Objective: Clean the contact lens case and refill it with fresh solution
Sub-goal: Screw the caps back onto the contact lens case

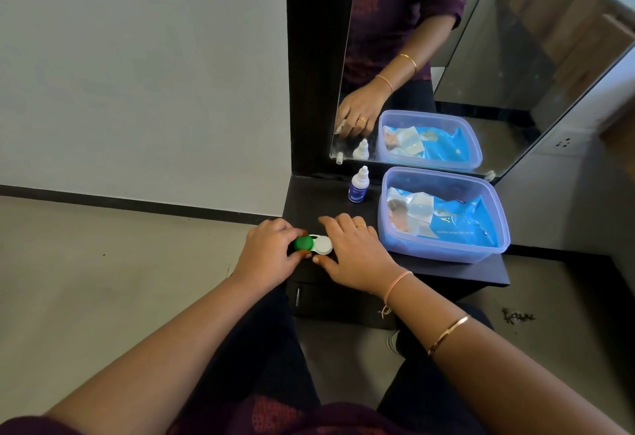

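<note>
Two hands on one lens case.
Left hand pinches the green cap; right hand spread wide beside the white cap. One bottle, one tub far right.

A person's two hands meet over a contact lens case on a dark desk. The left hand pinches the case's green cap between thumb and fingers. The right hand rests spread beside the white cap. Behind stand a small solution bottle and a translucent blue tub holding blue packets, below a mirror.
</note>
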